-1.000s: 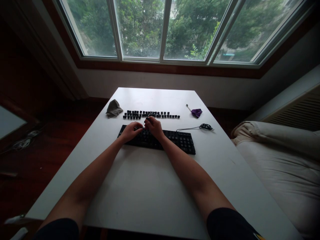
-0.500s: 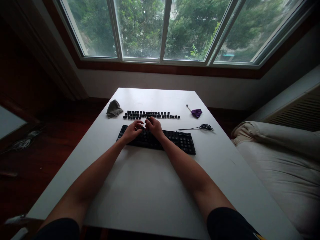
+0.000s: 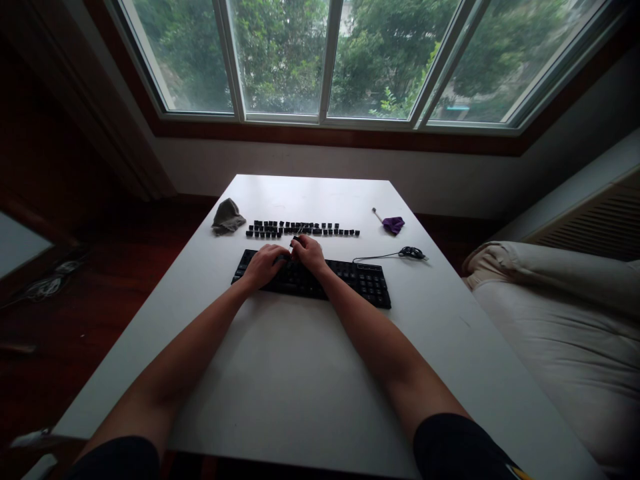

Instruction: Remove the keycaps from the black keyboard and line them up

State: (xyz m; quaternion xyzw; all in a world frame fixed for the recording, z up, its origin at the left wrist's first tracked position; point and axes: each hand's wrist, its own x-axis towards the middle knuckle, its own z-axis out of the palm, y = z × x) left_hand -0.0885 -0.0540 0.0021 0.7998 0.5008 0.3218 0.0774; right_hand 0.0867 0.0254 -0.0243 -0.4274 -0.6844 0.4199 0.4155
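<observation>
A black keyboard (image 3: 350, 280) lies across the middle of the white table (image 3: 300, 387). Both my hands rest over its left half. My left hand (image 3: 267, 264) lies curled on the keys with its fingers bent. My right hand (image 3: 310, 253) is closed in a pinch on a small thin tool at the keyboard's far edge, too small to name. Just behind the keyboard, several loose black keycaps (image 3: 300, 229) lie in rows on the table.
A crumpled grey cloth (image 3: 227, 217) lies at the far left of the table. A purple cloth with a small brush (image 3: 393, 224) lies at the far right. The keyboard's coiled cable (image 3: 413, 253) is near it. A cushioned seat (image 3: 560, 320) stands to the right, windows ahead.
My left hand has shifted slightly right and down onto the keys. My right hand stays at the keyboard's far edge, almost unmoved.
</observation>
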